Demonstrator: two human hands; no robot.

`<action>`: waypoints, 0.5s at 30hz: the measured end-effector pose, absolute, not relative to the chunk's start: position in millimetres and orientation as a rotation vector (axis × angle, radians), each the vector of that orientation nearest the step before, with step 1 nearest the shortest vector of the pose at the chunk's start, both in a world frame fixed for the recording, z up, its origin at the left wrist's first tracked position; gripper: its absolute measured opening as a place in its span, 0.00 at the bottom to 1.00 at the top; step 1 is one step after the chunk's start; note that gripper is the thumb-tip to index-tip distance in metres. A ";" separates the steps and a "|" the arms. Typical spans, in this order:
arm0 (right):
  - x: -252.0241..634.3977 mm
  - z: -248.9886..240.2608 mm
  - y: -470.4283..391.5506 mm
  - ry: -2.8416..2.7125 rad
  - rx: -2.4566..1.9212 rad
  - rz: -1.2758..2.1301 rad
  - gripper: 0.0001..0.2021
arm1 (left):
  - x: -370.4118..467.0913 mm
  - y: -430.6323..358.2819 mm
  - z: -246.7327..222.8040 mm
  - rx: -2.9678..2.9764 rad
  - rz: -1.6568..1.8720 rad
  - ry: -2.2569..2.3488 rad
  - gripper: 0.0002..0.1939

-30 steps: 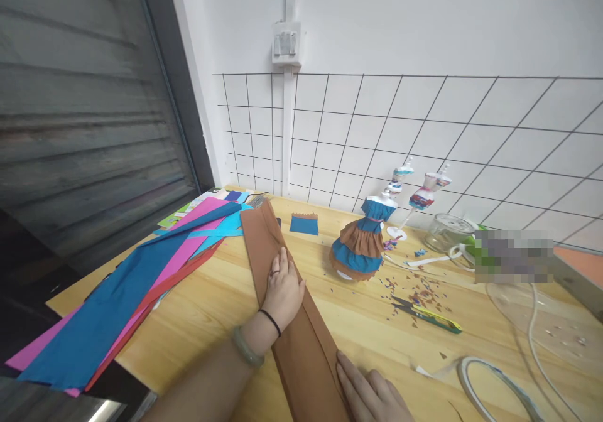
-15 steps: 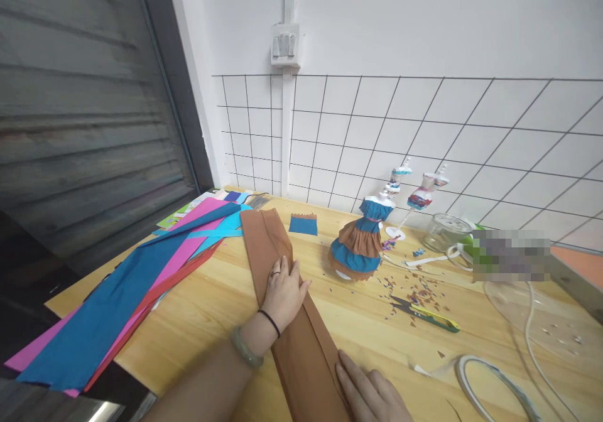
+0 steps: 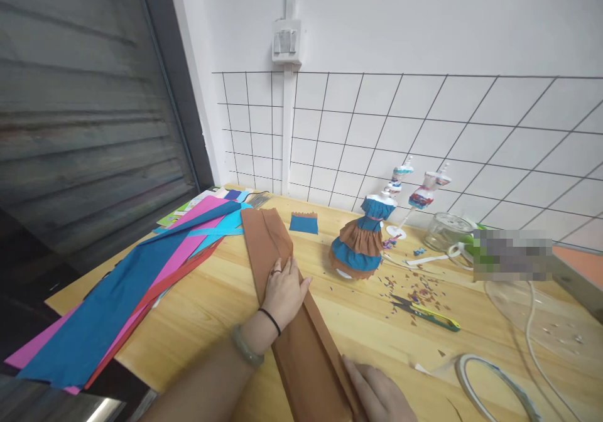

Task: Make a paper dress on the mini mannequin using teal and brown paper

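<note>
A long strip of brown crepe paper [image 3: 306,353] lies lengthwise on the table, its right side folded over along a crease. My left hand [image 3: 284,290] rests flat on the middle of it, fingers stretched out and pressing. At the near right edge my right hand [image 3: 379,394] is closed on the paper's border, which stands slightly raised there; its thumb is hidden. Beyond the strip, a small dress form in a blue and brown ruffled paper dress [image 3: 360,237] stands upright. A small blue and brown paper piece [image 3: 304,223] lies between them.
Blue, pink and red crepe sheets [image 3: 117,290] hang over the table's left edge. At right are thread snips [image 3: 426,313], paper scraps [image 3: 419,290], a tape roll [image 3: 464,372], a glass jar [image 3: 447,230] and a white cable [image 3: 530,334]. Two bare dress forms [image 3: 421,196] stand behind.
My right hand has shifted slightly right, and its fingers have curled more around the brown paper's edge, which now lifts. My left hand stays in place.
</note>
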State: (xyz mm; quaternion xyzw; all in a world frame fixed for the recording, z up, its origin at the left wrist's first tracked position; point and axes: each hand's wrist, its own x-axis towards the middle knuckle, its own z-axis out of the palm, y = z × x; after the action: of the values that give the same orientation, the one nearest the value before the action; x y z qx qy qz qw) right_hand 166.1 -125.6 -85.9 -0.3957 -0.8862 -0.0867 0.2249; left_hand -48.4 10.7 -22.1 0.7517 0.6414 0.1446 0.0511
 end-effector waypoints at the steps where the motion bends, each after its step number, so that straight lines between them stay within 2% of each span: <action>1: 165.7 -88.1 -126.2 -2.441 -1.103 -0.233 0.26 | -48.5 10.8 -22.3 2.289 0.439 1.952 0.31; 9: 162.7 -89.6 -123.3 -2.425 -1.074 -0.211 0.19 | -48.5 11.0 -21.9 2.295 0.417 1.963 0.30; 15: 163.1 -87.1 -125.3 -2.408 -1.081 -0.265 0.18 | -48.6 9.9 -19.3 2.299 0.402 1.962 0.30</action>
State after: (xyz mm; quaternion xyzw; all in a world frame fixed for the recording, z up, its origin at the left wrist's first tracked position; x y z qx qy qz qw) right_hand 163.1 -125.3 -87.1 -0.3953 -0.8807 -0.0969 0.2423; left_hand -48.6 9.9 -19.3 0.7533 0.6427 0.1316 0.0465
